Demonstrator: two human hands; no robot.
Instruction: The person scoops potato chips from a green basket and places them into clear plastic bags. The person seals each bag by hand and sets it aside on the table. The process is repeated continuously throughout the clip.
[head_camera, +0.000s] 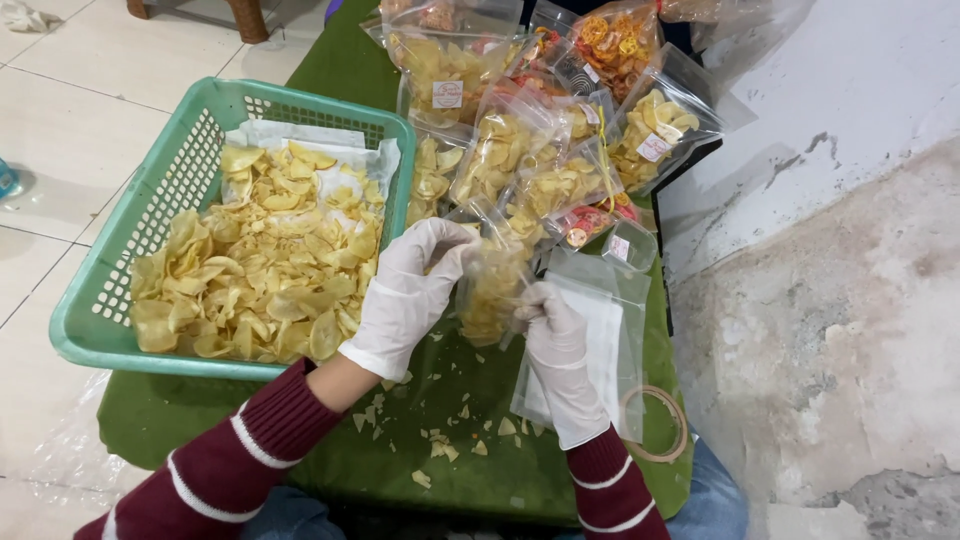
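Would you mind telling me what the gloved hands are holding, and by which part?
Both hold one clear bag of chips: the left hand at its open top, the right hand along its lower side edge.

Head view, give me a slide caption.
Gloved left hand and right hand hold a chip bag beside a green basket.

The basket (120, 235) is mint green, lined with white paper (300, 135); the chips (265, 265) in it are pale yellow; the tablecloth (470, 480) is dark green; both gloves, left hand (410, 290) and right hand (558, 350), are white; the sleeves (235, 460) are maroon with white stripes; the floor tiles (90, 90) are off-white.
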